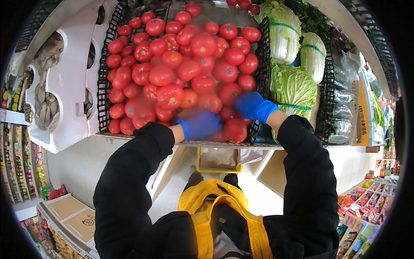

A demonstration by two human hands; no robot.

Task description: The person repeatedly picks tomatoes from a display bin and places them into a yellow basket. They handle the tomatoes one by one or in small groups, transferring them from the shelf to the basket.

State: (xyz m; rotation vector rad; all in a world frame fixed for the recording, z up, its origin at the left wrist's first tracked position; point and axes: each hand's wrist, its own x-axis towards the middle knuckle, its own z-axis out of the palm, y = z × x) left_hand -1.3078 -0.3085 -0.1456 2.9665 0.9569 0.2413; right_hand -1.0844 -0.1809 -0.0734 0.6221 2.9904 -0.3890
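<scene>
Red tomatoes (pixel 170 96) lie heaped between black plastic crate walls (pixel 264 58). My left hand (pixel 202 125), in a blue glove, is low at the front edge of the heap; it is blurred, and its fingers are partly hidden, so whether it holds anything is unclear. To its right, my right hand (pixel 251 106), also gloved in blue, reaches in among the tomatoes beside the right crate wall. Its fingertips are hidden, and no grip on a tomato can be made out. A large tomato (pixel 235 130) lies between the hands, nearer the front edge.
Chinese cabbages (pixel 292 89) bound with green bands lie right of the tomatoes. White foam boxes (pixel 66 81) holding mushrooms (pixel 47 106) stand at the left. Below the display's front edge is a yellow-rimmed crate (pixel 220 170). Packed shelves (pixel 368 207) stand lower right.
</scene>
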